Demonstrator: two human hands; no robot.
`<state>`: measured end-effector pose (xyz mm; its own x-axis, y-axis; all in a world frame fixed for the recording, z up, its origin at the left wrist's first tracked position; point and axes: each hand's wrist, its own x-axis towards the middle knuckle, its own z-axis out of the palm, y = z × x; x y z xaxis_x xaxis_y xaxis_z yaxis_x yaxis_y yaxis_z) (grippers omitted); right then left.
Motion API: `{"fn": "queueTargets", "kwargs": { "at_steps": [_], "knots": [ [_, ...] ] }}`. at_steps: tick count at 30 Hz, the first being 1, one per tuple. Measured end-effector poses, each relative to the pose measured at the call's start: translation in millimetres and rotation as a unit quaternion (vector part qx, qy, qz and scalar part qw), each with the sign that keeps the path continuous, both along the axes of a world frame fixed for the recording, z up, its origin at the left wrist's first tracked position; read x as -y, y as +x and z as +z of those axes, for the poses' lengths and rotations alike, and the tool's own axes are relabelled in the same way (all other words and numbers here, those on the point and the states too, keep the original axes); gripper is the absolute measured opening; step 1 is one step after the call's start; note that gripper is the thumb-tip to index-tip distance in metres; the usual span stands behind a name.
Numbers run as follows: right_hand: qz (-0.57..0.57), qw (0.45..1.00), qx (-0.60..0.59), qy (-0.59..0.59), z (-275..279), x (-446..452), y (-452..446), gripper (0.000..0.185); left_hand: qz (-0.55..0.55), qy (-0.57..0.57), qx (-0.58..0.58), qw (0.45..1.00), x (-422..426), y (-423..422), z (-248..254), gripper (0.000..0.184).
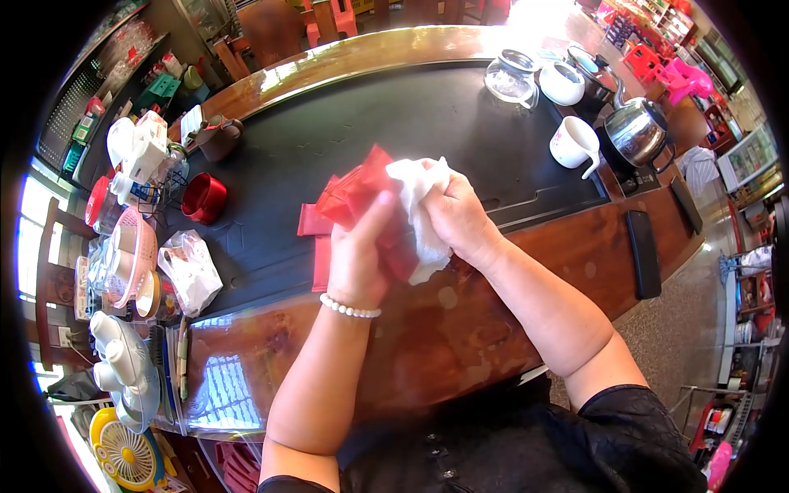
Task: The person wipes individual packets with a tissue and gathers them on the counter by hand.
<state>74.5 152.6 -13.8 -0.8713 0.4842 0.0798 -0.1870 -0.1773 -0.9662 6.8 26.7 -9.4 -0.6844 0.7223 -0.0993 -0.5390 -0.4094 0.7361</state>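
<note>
My left hand, with a white bead bracelet at its wrist, is closed around a crinkled red plastic packet. The fingers are partly hidden and a little blurred. In my right hand is a bunched white tissue, which hangs down against the red packet. Both hands are close together over the near edge of the black tea tray. More flat red packets show just beyond and beside my left hand, partly covered by it.
At the right stand a white mug, a steel kettle and a glass pot. A dark phone-like slab lies on the wooden rim. Along the left are a red bowl, a brown teapot, a plastic bag and a pink basket.
</note>
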Motion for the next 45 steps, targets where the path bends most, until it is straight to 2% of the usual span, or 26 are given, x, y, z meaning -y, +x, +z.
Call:
{"fn": "queueTargets", "kwargs": {
  "at_steps": [2,6,11,16,18,21,27,30,33,36,39,42,45],
  "knots": [
    [0.014,1.0,-0.019,0.011,-4.2,-0.8,-1.1,0.017,-0.009,0.004,0.014,1.0,1.1,-1.9,-1.4,0.033],
    [-0.014,0.993,-0.02,0.118,-10.4,-0.9,-2.4,0.02,-0.018,-0.005,0.045,0.999,3.5,-7.4,-14.8,0.033],
    [0.02,0.996,-0.01,0.089,-9.2,-7.6,-1.0,0.017,-0.007,-0.026,0.086,0.996,3.0,-6.9,-19.1,0.032],
    [0.068,0.997,-0.013,0.04,3.4,-6.9,2.6,0.012,-0.034,0.011,0.16,0.986,2.5,-1.0,14.5,0.027],
    [0.099,0.995,-0.012,-0.022,13.4,-1.8,4.8,0.012,-0.027,0.016,0.154,0.988,2.1,-7.2,8.0,0.03],
    [0.073,0.997,0.012,0.011,7.0,-5.0,3.8,0.012,-0.011,0.0,0.136,0.991,3.1,-6.7,6.2,0.029],
    [0.02,1.0,-0.009,-0.017,-3.7,-5.9,0.4,0.015,0.023,-0.027,0.045,0.998,-1.5,0.8,4.1,0.02],
    [0.042,0.997,-0.004,-0.071,2.7,-4.8,2.5,0.017,0.033,-0.041,0.041,0.998,-0.6,-2.5,-2.5,0.021],
    [0.059,0.996,0.002,-0.073,4.5,-8.6,3.5,0.02,0.049,-0.048,0.032,0.997,-1.5,0.5,0.6,0.021],
    [0.035,0.99,0.029,-0.136,9.3,-10.5,5.7,0.02,0.049,-0.062,0.003,0.997,0.5,-0.5,2.5,0.022],
    [0.033,0.992,0.0,-0.121,17.4,-9.3,7.0,0.017,0.037,-0.087,-0.041,0.995,1.1,-1.2,-0.4,0.023],
    [-0.006,0.999,-0.019,0.03,5.3,-10.6,1.1,0.016,-0.009,-0.095,-0.036,0.995,3.8,1.8,4.9,0.026],
    [-0.009,0.998,-0.015,0.067,-1.3,-13.5,1.6,0.013,-0.037,-0.106,-0.015,0.994,4.7,1.4,9.7,0.028]
  ]
}}
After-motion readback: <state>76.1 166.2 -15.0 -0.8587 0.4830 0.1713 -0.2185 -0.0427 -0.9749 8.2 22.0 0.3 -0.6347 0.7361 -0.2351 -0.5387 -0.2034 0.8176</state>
